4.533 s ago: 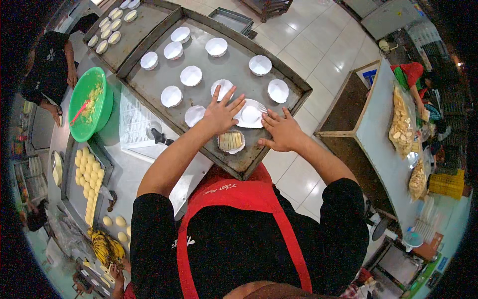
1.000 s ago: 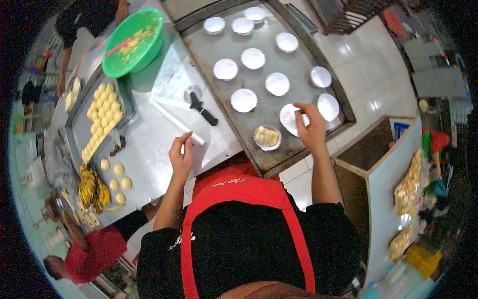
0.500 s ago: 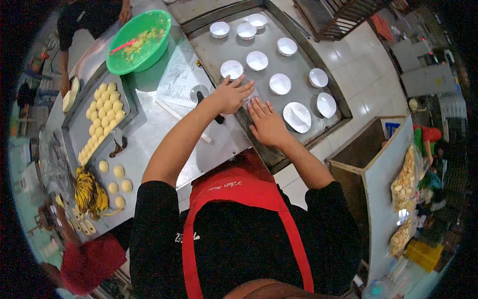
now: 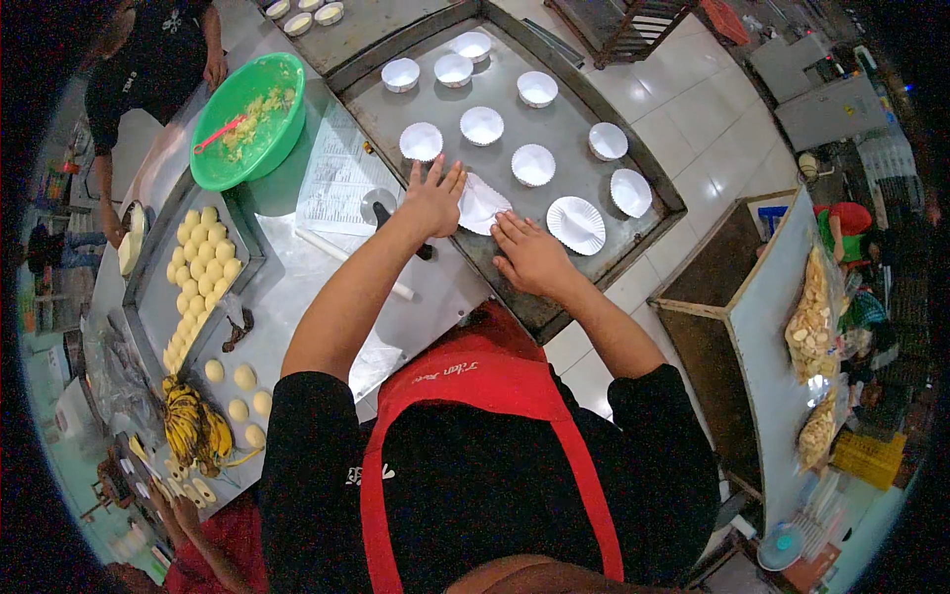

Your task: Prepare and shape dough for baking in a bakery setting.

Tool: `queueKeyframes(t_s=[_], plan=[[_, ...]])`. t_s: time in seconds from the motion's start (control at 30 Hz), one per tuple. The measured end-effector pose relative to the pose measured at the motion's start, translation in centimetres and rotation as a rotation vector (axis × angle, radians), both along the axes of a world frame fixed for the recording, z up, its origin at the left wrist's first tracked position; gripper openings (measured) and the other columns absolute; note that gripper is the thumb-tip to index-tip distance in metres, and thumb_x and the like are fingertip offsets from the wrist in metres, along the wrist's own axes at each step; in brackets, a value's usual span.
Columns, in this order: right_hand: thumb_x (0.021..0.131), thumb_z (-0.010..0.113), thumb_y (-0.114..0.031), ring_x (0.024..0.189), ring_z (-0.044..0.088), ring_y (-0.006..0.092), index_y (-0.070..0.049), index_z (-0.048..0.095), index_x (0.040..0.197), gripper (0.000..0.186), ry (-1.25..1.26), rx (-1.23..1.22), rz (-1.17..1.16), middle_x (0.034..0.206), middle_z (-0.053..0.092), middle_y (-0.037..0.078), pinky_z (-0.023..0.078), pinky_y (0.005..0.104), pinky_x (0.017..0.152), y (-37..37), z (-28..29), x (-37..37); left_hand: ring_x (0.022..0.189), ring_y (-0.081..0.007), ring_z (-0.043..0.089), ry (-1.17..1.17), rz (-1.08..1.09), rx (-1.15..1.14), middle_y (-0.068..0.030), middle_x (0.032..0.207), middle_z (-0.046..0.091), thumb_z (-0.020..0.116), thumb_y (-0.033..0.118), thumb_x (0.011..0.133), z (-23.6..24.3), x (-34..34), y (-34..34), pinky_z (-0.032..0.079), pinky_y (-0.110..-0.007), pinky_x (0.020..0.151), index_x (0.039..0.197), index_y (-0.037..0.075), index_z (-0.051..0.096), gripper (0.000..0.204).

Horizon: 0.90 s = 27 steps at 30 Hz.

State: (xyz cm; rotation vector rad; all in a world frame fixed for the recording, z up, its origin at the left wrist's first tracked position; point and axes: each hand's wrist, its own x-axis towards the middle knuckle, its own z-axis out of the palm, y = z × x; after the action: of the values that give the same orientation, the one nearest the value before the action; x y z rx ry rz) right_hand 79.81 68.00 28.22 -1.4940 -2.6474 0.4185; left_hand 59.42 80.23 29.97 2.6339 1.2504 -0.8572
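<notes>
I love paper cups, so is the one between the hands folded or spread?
Spread: the white paper cup lies flared wide between left hand and right hand.

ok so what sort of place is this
Most likely a bakery kitchen: white paper cups are set out on a large metal tray, round pale balls, likely dough, fill part of a smaller tray, and a green bowl holds a yellowish mix.

metal table [image 4: 450, 287], green bowl [image 4: 213, 168], tray [image 4: 153, 292] of dough balls [image 4: 205, 247], loose dough balls [image 4: 244, 376], bananas [image 4: 193, 428], paper sheet [image 4: 341, 188], white stick [image 4: 323, 246], large baking tray [image 4: 579, 180] overhanging one edge
</notes>
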Motion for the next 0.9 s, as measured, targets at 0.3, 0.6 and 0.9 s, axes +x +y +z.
queueKeyframes(t_s=[0.3,0.6,0.9], plan=[[0.097,0.054,-0.035,0.142,0.038,0.0325,0.003,0.048,0.138,0.057,-0.005,-0.052,0.009,0.152,0.04,0.02,0.03,0.051,0.116,1.1,0.2,1.0,0.154,-0.0321,-0.005,0.067,0.142,-0.141,-0.0063,0.168,-0.001,0.044,0.031,0.091,1.8,0.9,0.3,-0.003,-0.061,0.119,0.16,0.009,0.007,0.082],[0.097,0.052,-0.038,0.143,0.037,0.0301,0.001,0.049,0.138,0.056,-0.098,-0.039,0.057,0.154,0.04,0.018,0.03,0.0507,0.117,1.1,1.0,1.2,0.154,-0.0326,-0.004,0.109,0.138,-0.142,-0.0072,0.168,-0.001,0.044,0.041,0.094,1.6,0.8,0.3,-0.001,-0.058,0.121,0.159,0.008,0.006,0.083],[0.089,0.063,-0.024,0.095,0.063,0.0373,-0.001,0.063,0.102,0.026,0.319,0.1,-0.088,0.098,0.065,0.017,0.05,0.0488,0.085,3.6,0.0,0.2,0.133,-0.0383,0.044,-0.386,0.009,0.207,-0.0175,0.144,0.05,0.06,0.034,0.092,-1.1,-1.7,-0.3,0.031,-0.056,0.113,0.139,0.0,0.049,0.059]])
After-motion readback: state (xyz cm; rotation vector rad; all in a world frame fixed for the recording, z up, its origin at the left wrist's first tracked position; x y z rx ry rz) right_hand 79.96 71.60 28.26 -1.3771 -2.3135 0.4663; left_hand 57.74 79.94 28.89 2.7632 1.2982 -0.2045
